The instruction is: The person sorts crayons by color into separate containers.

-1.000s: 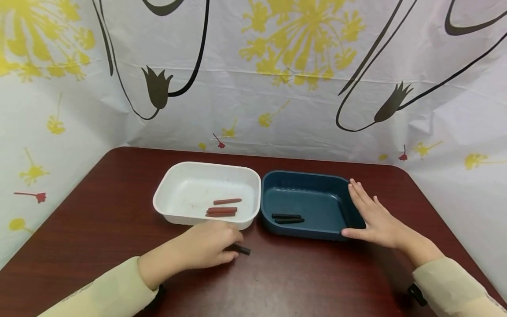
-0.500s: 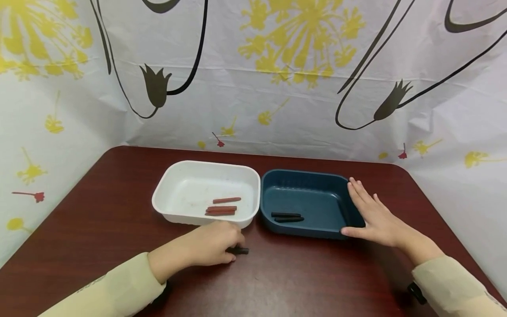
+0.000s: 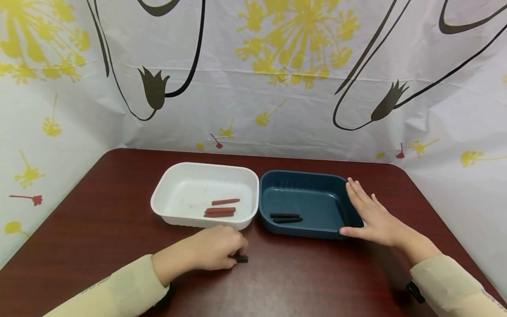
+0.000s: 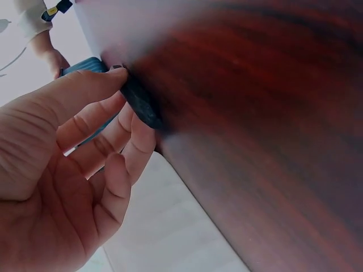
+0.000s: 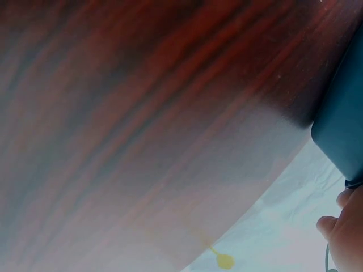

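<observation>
My left hand (image 3: 215,248) pinches a short black crayon (image 3: 240,258) between thumb and fingers, low over the table in front of the white tray (image 3: 174,219). In the left wrist view the black crayon (image 4: 142,105) shows at the fingertips, its pointed end free. Several reddish-brown crayons (image 3: 220,211) lie in the white tray, near its front right corner. To its right is a dark blue tray (image 3: 313,231) with two black crayons (image 3: 286,215) at its front left. My right hand (image 3: 374,220) rests on the blue tray's right end, fingers spread and straight, thumb at the front corner.
Both trays stand side by side on a dark red-brown wooden table (image 3: 277,286). A white cloth (image 3: 225,101) with yellow flowers and dark buds hangs behind the table and at both sides.
The left hand has shifted slightly right and toward me with the black crayon, and less of the crayon sticks out past the fingers. The right hand stays on the blue tray.
</observation>
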The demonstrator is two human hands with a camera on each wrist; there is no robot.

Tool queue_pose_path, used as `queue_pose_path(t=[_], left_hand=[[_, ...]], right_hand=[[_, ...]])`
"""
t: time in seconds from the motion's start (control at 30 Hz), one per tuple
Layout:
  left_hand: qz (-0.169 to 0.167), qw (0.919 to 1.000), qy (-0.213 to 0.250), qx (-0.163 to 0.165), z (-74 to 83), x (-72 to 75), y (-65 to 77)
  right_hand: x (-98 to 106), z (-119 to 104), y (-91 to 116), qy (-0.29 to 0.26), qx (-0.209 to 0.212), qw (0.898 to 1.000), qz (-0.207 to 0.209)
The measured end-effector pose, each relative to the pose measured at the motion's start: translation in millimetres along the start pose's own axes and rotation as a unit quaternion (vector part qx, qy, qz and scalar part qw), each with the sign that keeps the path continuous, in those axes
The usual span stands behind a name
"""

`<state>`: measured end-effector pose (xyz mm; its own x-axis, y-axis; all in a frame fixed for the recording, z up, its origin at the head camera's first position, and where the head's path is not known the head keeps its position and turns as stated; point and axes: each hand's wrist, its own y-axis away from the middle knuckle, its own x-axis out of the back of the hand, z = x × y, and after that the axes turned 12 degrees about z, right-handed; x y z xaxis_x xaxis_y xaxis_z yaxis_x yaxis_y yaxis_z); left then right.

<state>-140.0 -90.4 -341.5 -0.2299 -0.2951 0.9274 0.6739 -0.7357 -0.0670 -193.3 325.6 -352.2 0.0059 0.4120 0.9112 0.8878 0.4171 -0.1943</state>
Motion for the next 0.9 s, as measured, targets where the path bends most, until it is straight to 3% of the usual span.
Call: queue_pose_path(t=[0.4, 0.57, 0.9], left_hand=[[0.009, 0.9999, 0.006, -0.012, 7.8, 6.4, -10.0], [0.007, 0.9997, 0.014, -0.017, 14.7, 11.8, -18.0], [0.016, 0.9985, -0.014, -0.050, 28.2, 22.7, -39.5]], right_hand=[[-0.6, 0.6, 0.4, -0.002, -0.001, 1.000, 0.004], [-1.2, 0.7, 1.2, -0.001, -0.004, 1.000, 0.003], [-0.3, 0.2, 0.9, 0.004, -0.007, 1.000, 0.003]])
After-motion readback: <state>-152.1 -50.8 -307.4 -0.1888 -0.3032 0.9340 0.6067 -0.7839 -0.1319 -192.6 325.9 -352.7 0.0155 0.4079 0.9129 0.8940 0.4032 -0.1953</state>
